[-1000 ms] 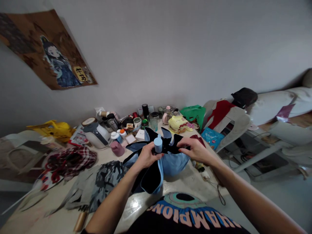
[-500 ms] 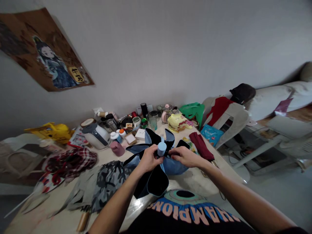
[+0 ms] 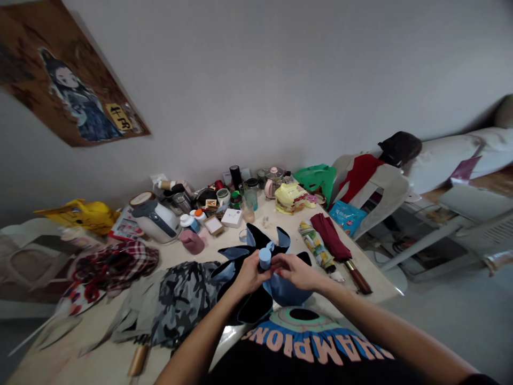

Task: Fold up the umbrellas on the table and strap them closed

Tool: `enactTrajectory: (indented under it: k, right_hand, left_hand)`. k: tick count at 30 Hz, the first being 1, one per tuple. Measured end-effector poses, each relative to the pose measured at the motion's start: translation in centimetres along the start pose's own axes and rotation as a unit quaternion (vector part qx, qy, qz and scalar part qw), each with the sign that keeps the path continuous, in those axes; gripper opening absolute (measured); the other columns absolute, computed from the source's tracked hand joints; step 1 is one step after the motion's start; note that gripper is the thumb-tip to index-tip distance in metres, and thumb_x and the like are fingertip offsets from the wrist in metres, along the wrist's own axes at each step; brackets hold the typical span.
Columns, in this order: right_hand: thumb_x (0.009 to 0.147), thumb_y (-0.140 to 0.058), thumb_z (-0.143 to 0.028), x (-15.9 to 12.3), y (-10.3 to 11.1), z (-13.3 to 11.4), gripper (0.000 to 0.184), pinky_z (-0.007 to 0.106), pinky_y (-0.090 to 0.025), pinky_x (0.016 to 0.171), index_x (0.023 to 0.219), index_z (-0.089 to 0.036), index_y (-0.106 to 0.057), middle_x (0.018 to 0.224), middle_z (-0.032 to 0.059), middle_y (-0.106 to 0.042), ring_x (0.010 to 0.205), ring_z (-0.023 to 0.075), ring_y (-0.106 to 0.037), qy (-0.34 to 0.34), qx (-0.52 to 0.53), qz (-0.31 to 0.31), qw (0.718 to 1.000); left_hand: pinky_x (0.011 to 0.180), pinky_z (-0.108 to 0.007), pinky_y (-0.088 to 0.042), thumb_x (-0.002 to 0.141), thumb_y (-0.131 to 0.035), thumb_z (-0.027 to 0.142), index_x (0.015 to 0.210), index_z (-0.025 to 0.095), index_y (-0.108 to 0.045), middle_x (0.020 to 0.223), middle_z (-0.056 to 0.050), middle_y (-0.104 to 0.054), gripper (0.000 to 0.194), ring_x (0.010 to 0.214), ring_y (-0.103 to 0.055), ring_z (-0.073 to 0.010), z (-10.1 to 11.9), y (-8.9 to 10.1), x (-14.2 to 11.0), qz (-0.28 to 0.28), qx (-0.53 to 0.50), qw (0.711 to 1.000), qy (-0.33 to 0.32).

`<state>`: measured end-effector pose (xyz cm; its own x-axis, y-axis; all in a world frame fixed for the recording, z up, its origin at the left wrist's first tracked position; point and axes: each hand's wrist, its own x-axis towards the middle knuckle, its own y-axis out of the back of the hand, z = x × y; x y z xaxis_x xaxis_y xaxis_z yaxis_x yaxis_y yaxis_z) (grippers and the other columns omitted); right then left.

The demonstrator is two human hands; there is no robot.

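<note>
A partly folded umbrella point(image 3: 289, 292), blue on one side and black on the other, is held above the near side of the table with its panels hanging loose. Its light blue handle point(image 3: 265, 258) points up towards me. My left hand point(image 3: 250, 274) is closed around the umbrella just beside the handle. On the other side, my right hand point(image 3: 295, 270) has its fingers bent together at the umbrella's folds, close to the handle; its fingertips are partly hidden. To the left lies a grey camouflage umbrella point(image 3: 182, 297) with a wooden handle point(image 3: 138, 359).
A dark red umbrella point(image 3: 330, 237) and a yellow-patterned folded umbrella point(image 3: 316, 245) lie to the right. Behind stand a kettle point(image 3: 156, 221), a pink cup point(image 3: 192, 241), a white box point(image 3: 232, 217) and several bottles and jars. A plaid cloth point(image 3: 134, 259) lies at left.
The blue umbrella and both hands have dropped slightly towards me. My right hand's fingers have drawn closer to the handle. The view has shifted, showing more of the umbrellas at right.
</note>
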<state>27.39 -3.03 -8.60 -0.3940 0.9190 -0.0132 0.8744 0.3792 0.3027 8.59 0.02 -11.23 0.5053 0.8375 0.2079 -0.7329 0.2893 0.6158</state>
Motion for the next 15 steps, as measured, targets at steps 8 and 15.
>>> enactTrajectory:
  k: [8, 15]
  right_hand:
    - [0.076, -0.056, -0.015, 0.2, 5.2, -1.0, 0.015, 0.030, -0.047, 0.072, 0.084, -0.016, -0.069, 0.083, 0.0069, -0.070, 0.075, 0.0183, -0.063, 0.056, -0.225, 0.115, 0.966]
    - [0.079, -0.053, -0.013, 1.2, 0.2, 1.6, 0.014, 0.031, -0.047, 0.071, 0.084, -0.016, -0.065, 0.080, 0.0068, -0.071, 0.076, 0.0198, -0.063, 0.009, -0.191, 0.065, 0.979]
  left_hand:
    - [0.076, -0.030, -0.047, 0.073, -0.063, 0.022, 0.085, 0.016, -0.062, 0.084, -0.003, -0.064, 0.014, 0.077, -0.058, -0.0172, -0.1, 0.5, -0.9, 0.046, 0.007, 0.998, 0.031]
    - [0.077, -0.029, -0.047, 0.071, -0.067, 0.023, 0.106, 0.020, -0.064, 0.091, -0.003, -0.063, 0.035, 0.082, -0.058, -0.0176, 0.4, 0.0, -0.8, 0.002, -0.013, 1.000, 0.024]
